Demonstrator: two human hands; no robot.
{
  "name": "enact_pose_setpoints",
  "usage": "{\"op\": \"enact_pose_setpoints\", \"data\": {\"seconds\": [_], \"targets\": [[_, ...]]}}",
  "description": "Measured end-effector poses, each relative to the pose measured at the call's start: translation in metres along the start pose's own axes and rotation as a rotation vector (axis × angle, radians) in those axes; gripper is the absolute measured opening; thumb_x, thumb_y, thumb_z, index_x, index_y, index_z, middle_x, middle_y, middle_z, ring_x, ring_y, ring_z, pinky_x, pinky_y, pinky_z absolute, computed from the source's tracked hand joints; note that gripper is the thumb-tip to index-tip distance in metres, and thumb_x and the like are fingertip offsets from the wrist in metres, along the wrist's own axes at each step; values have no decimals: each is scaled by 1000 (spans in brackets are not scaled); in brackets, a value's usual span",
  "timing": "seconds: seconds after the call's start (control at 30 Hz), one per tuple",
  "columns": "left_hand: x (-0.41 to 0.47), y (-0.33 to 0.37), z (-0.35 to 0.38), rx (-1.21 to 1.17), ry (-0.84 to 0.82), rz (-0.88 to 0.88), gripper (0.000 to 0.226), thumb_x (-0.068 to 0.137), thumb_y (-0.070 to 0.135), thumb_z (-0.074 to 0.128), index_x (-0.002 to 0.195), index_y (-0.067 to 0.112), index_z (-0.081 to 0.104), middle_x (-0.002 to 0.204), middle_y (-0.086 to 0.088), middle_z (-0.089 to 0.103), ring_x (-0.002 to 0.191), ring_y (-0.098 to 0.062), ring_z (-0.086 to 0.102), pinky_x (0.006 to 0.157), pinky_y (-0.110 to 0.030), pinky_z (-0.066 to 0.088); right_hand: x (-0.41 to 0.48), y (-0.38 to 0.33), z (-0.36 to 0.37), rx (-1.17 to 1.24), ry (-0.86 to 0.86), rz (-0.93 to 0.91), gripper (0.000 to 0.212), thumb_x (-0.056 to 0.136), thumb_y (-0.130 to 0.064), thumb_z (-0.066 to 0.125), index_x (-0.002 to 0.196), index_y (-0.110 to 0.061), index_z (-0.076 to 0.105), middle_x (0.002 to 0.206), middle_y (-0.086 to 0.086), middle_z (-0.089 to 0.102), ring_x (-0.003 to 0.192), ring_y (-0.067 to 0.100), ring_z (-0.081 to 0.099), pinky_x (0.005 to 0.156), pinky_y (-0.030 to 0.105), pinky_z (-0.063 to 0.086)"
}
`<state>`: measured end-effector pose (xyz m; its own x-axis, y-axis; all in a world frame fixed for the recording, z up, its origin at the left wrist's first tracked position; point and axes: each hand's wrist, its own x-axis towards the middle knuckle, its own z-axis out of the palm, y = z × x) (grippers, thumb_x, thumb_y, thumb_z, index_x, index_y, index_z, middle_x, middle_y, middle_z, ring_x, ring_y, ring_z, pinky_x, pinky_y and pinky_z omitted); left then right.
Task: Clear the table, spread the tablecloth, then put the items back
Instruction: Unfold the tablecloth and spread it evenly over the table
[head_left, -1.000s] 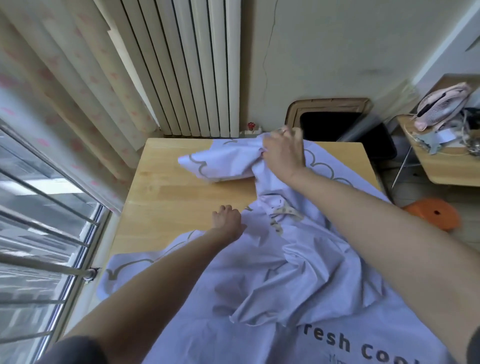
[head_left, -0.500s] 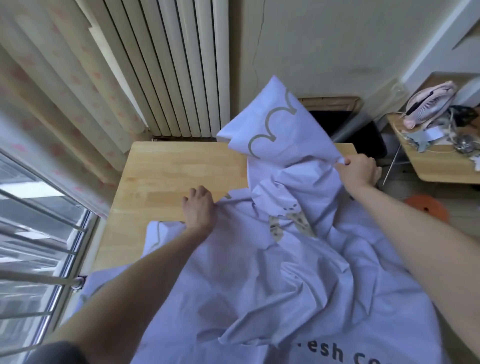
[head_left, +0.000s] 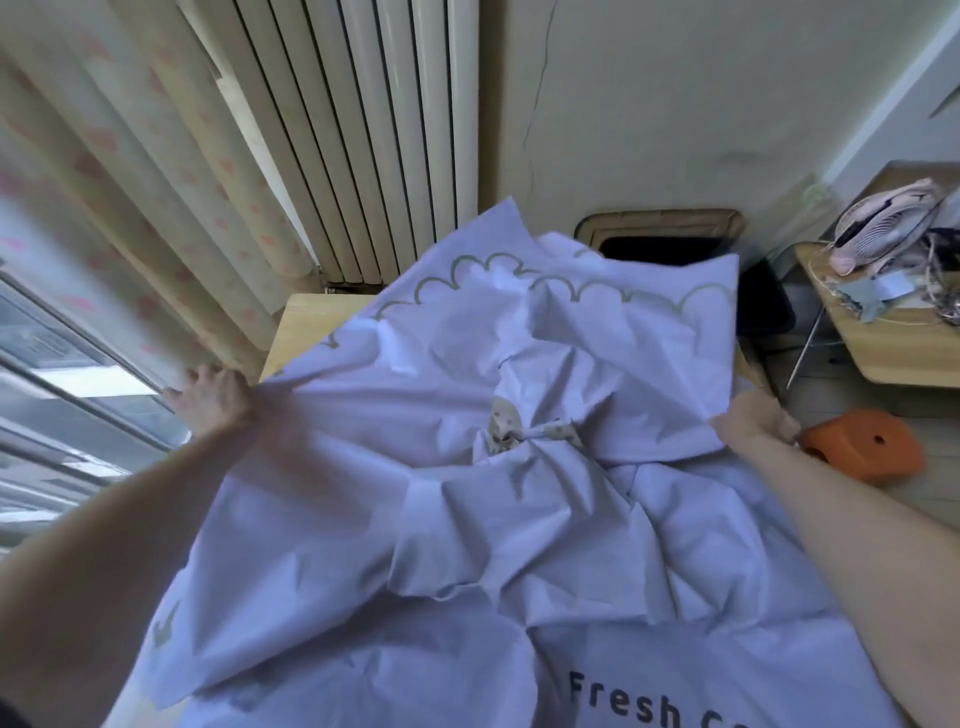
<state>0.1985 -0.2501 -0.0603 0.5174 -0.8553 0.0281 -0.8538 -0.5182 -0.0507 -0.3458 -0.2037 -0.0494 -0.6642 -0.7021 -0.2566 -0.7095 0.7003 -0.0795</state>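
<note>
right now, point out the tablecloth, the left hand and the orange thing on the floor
tablecloth (head_left: 519, 545): head view, crumpled middle
left hand (head_left: 212, 397): head view, back of hand
orange thing (head_left: 862, 452): head view, top surface

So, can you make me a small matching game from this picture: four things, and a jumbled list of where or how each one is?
Things:
1 tablecloth
2 left hand
3 orange object
4 radiator

Places or states:
A on the floor at the right
B upright behind the table
C rumpled over the table
D gripping the cloth's left edge

Pairs: 1-C, 2-D, 3-A, 4-B.
</note>
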Motion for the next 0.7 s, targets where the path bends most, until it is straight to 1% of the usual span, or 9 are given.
{"op": "enact_pose_setpoints", "data": {"seconds": [0.13, 0.2, 0.3, 0.37, 0.43, 0.5, 0.53, 0.63, 0.7], "targets": [[-22, 4, 14, 204, -245, 182, 33, 91, 18, 51, 123, 9, 57, 129, -12, 53, 124, -29, 42, 104, -37, 31, -5, -12, 5, -118, -3, -93, 40, 88, -11, 53, 127, -2, 50, 133, 20, 49, 124, 36, 46, 98, 43, 41], [-28, 20, 12, 177, -272, 185, 36, 92, 20, 49, 127, 10, 51, 133, -12, 48, 126, -29, 40, 105, -39, 32, -7, -30, 3, -91, 79, -178, 51, 87, -13, 57, 133, -3, 38, 138, 21, 38, 128, 38, 37, 101, 46, 35], [-35, 56, 8, 108, -233, 314, 41, 93, 32, 49, 129, 14, 47, 135, -11, 45, 127, -29, 38, 102, -41, 33, -15, -69, 2, -37, 137, -416, 48, 90, -27, 56, 132, -10, 41, 138, 17, 41, 129, 35, 33, 103, 46, 28], [-43, 83, 5, 84, -246, 485, 52, 92, 46, 48, 135, 18, 42, 139, -9, 43, 129, -28, 35, 102, -41, 32, -28, -98, 2, 50, 41, -526, 50, 91, -45, 52, 132, -17, 47, 137, 12, 46, 131, 33, 33, 103, 45, 27], [-54, 107, 7, 79, -347, 624, 75, 86, 60, 50, 144, 19, 29, 148, -8, 33, 136, -28, 27, 108, -45, 26, -42, -123, 3, 70, -126, -561, 68, 82, -63, 53, 135, -21, 44, 139, 8, 45, 133, 31, 31, 103, 46, 27], [-65, 128, 14, 66, -484, 708, 97, 78, 66, 55, 150, 16, 12, 155, -8, 18, 143, -29, 14, 113, -54, 12, -53, -139, 9, -20, -249, -558, 85, 72, -72, 57, 137, -20, 38, 140, 7, 42, 133, 31, 30, 103, 49, 27], [-70, 135, 18, 71, -528, 743, 105, 75, 66, 58, 150, 15, 6, 157, -7, 12, 145, -29, 8, 114, -56, 7, -56, -142, 13, -91, -276, -558, 86, 71, -72, 58, 135, -18, 38, 139, 8, 43, 133, 32, 31, 103, 50, 27], [-83, 150, 32, 219, -489, 851, 106, 75, 62, 62, 150, 14, 5, 158, -8, 8, 145, -29, 5, 114, -57, 4, -55, -138, 25, -250, -205, -590, 60, 83, -51, 60, 128, -15, 45, 132, 9, 50, 127, 32, 36, 102, 48, 28], [-85, 153, 40, 307, -404, 886, 89, 80, 54, 62, 146, 12, 21, 152, -9, 26, 142, -27, 18, 114, -55, 7, -51, -129, 30, -254, -105, -641, 43, 89, -40, 56, 125, -17, 50, 128, 6, 54, 124, 30, 39, 100, 43, 28]]}}
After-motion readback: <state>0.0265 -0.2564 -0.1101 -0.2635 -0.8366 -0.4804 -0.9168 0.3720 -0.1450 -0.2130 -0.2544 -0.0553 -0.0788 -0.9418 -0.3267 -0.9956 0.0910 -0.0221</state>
